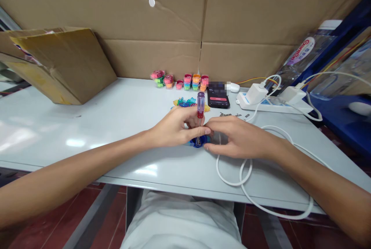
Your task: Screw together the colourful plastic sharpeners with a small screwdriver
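Note:
A screwdriver (200, 105) with a clear purple and red handle stands upright, its tip down in a small translucent blue plastic part (198, 143) on the table. My left hand (183, 126) is closed around the screwdriver's shaft, below the handle. From the other side, my right hand (232, 137) grips the blue plastic part with thumb and fingers at its right edge. Fingers partly hide the part. Just behind the hands lie several colourful translucent plastic pieces (187, 103). Small metal pieces (226, 115) lie beyond my right hand.
Stacks of coloured plastic pieces (187, 82) line the back, beside a phone (218, 96). A power strip (278, 104) with chargers stands at right, and its white cable (245, 198) loops near my right arm. A cardboard box (74, 65) stands at left, a bottle (310, 50) at right.

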